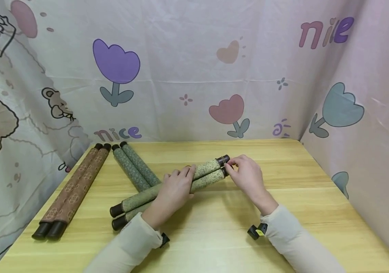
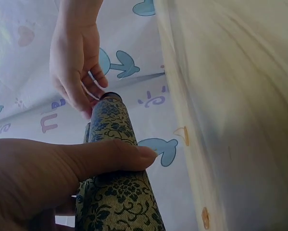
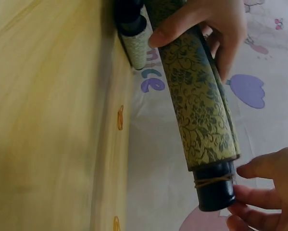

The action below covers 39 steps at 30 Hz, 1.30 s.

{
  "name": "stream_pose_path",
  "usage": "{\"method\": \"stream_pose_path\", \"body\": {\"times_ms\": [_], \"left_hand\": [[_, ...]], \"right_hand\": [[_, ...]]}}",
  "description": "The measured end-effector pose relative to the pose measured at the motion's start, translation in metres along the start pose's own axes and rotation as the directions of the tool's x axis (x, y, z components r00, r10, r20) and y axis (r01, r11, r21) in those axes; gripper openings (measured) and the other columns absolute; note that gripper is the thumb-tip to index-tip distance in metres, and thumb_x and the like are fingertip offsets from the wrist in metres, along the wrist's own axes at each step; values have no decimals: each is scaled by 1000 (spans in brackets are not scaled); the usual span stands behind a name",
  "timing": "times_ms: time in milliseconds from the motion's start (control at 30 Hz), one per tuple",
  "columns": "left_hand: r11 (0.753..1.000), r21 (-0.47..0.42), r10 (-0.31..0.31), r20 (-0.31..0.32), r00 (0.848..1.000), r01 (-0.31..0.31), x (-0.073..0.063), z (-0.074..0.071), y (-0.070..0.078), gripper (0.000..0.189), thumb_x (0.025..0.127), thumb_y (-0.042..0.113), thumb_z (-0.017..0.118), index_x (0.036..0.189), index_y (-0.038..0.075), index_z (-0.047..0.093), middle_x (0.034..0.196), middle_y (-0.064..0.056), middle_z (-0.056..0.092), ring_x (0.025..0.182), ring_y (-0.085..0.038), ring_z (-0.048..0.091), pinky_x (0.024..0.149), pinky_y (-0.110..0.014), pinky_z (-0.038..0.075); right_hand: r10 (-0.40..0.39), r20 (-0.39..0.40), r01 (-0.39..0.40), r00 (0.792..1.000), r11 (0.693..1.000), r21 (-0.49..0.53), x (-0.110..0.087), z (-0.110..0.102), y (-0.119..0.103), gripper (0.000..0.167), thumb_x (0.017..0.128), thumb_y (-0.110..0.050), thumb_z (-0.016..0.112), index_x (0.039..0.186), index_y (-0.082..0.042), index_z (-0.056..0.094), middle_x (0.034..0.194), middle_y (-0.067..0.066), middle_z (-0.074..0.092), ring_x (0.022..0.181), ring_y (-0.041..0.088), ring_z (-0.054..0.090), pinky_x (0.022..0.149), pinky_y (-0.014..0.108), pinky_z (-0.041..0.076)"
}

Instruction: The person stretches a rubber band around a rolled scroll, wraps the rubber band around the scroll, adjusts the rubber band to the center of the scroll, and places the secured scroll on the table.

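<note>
Two yellow-green scrolls (image 1: pixel 206 169) I'm gripping in my left hand (image 1: pixel 175 185); at three o'clock, my right hand (image 1: pixel 247 175) is finger-pinching a band (image 3: pixel 213 182).

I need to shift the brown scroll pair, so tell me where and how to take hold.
Probably across both rolls at mid-length, from above: the brown scroll pair is long, slim and uncovered on top, its rolls lying side by side, while the table blocks underneath.
</note>
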State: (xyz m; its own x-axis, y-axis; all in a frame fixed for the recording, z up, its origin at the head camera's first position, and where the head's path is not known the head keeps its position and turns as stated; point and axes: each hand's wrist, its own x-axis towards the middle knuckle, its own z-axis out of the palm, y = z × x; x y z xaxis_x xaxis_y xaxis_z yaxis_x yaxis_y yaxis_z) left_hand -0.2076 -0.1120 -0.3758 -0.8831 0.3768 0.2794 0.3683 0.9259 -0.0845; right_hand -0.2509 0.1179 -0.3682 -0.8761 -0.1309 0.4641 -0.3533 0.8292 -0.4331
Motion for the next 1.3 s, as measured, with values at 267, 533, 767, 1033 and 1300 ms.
{"method": "stream_pose_path", "body": {"times_ms": [267,533,767,1033,1300], "left_hand": [[1000,13,15,-27,1000,-15,-2,7,6,94,69,42,88,143,6,43,132,-13,56,100,-35,62,72,-53,53],[1000,4,21,-49,999,-21,-8,7,10,94,68,37,90,143,4,43,130,-16,57,99,-37,62,75,-53,54],[996,83,45,-80,996,-38,-13,2,19,70,82,15,77,143,3,44,128,-13,58,89,-34,63,69,-47,54],[990,140,11,-113,994,5,-12,-2,22,64,86,11,72,143,3,45,128,-14,58,83,-32,62,65,-47,53],[988,149,-23,-153,988,46,-10,0,18,62,87,11,72,142,5,45,125,-11,58,78,-29,60,56,-41,48]], "right_hand": [[-13,2,13,1000,994,-106,-3,12,-5,13,89,-24,70,91,-12,75,98,4,66,87,26,61,71,46,52],[1,75,5,997,997,-78,7,8,-18,17,98,-21,55,95,-10,67,75,2,66,66,25,62,61,44,50],[-81,109,103,991,970,-219,18,-1,-33,14,94,-13,57,81,-12,61,65,-2,58,57,20,57,50,40,48],[-374,-44,333,926,868,-369,15,4,-44,15,76,4,61,77,-7,51,66,4,53,57,21,49,40,34,44],[-352,-93,317,931,910,-266,10,5,-53,10,82,-1,66,83,-4,57,80,7,53,70,24,52,50,37,48]]}}
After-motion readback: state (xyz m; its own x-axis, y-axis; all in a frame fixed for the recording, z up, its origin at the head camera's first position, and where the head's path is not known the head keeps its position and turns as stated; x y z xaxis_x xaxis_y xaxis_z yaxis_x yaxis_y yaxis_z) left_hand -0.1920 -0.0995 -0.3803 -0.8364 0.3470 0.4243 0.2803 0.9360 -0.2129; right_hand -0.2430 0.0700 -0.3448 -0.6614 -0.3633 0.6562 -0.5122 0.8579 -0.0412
